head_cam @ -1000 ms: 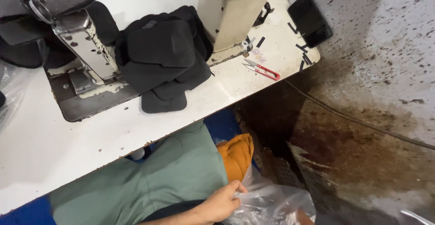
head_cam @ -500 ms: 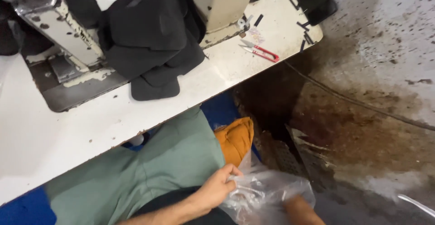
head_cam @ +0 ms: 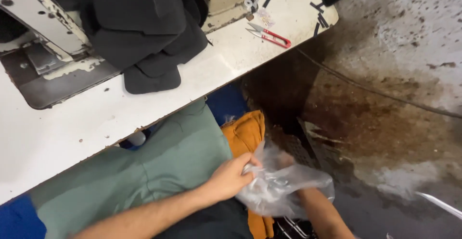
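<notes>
Clear plastic bag (head_cam: pixel 284 183) is seen low in the frame, right of centre, below the surface (head_cam: pixel 72 133) edge, beside orange cloth (head_cam: pixel 246 133). Left hand (head_cam: pixel 231 176) grip is clamped on the bag's bunched rim at its left side. Right hand (head_cam: pixel 288 161) is pushed inside the bag; its grip can't be told, fingers are veiled by plastic. Green fabric (head_cam: pixel 159 167) is spread under the left forearm. On the surface, upper frame: black fabric pieces (head_cam: pixel 144 32) are piled against the sewing machine (head_cam: pixel 43 32); red-handled thread snips (head_cam: pixel 270 34) are lying top centre. Stained floor (head_cam: pixel 385 99) is seen at right.
</notes>
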